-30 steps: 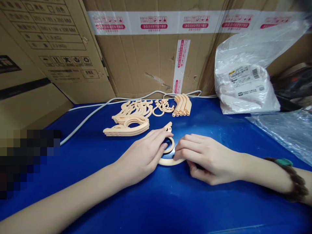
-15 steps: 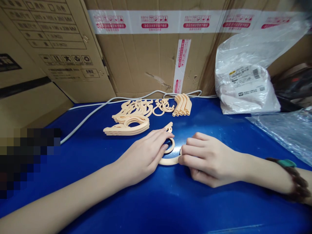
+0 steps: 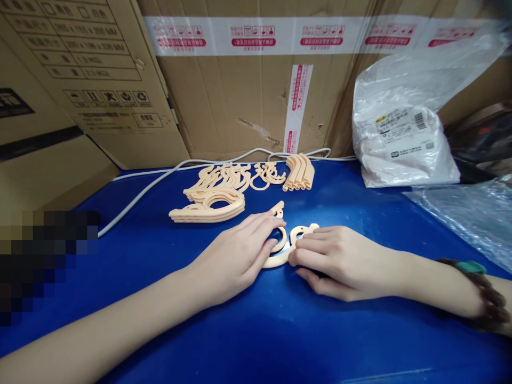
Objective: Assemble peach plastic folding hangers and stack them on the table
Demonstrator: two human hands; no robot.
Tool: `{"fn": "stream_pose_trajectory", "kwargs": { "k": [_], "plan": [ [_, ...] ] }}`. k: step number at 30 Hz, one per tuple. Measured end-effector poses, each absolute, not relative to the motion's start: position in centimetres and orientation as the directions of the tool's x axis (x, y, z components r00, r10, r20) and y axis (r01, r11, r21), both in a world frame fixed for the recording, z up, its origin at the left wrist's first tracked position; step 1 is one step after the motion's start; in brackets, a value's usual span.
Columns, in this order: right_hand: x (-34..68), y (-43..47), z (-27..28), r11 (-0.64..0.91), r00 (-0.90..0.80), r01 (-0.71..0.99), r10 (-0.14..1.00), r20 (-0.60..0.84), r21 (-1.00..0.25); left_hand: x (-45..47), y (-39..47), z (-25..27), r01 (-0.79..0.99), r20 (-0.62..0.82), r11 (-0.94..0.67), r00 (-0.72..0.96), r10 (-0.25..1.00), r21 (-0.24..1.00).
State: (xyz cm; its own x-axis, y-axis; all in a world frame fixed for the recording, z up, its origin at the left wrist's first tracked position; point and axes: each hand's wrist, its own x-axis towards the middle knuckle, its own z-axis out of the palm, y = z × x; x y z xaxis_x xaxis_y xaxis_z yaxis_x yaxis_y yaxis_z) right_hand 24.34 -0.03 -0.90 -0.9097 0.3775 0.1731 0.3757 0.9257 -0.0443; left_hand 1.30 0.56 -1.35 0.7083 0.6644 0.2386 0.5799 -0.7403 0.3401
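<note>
A beige plastic folding hanger (image 3: 276,261) lies in parts on the blue table between my hands, with rounded openings and a curved lower edge. My left hand (image 3: 240,250) is laid over its left side, thumb and fingers closed on the piece beneath. My right hand (image 3: 332,261) grips the right side, fingers bent over the curved part. Beyond its knuckles shows a rounded end with a small hole (image 3: 314,228). The palms hide much of the hanger, so how its parts join cannot be seen.
Behind my left hand sits a stack of beige hangers (image 3: 212,214). Farther back lie several loose hanger arms (image 3: 224,176), hook pieces (image 3: 270,175) and a row of curved arms (image 3: 298,172). A white cable (image 3: 148,194), cardboard boxes (image 3: 232,106) and a plastic bag (image 3: 404,138) border the table.
My right hand has tilted and flattened slightly, with its fingers lower over the hanger. More of the hanger's right end now shows above the fingers. My left hand has hardly moved.
</note>
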Motion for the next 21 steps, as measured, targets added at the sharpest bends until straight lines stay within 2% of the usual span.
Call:
{"fn": "stream_pose_trajectory", "kwargs": {
  "k": [10,17,21],
  "plan": [
    [24.42,-0.13,-0.72,0.922,-0.906,0.377,0.387,0.170,-0.091,1.36,0.52,-1.49,0.565,0.244,-0.746,0.714,0.656,0.351],
    [24.28,-0.13,-0.72,0.922,-0.901,0.376,0.386,0.199,-0.088,1.45,0.71,-1.28,0.522,0.270,-0.684,0.658,0.703,0.509],
    [24.21,-0.07,-0.64,0.917,-0.873,0.398,0.391,0.291,-0.036,1.56,0.60,-1.22,0.553,0.287,-0.650,0.603,0.744,0.522]
  ]
}}
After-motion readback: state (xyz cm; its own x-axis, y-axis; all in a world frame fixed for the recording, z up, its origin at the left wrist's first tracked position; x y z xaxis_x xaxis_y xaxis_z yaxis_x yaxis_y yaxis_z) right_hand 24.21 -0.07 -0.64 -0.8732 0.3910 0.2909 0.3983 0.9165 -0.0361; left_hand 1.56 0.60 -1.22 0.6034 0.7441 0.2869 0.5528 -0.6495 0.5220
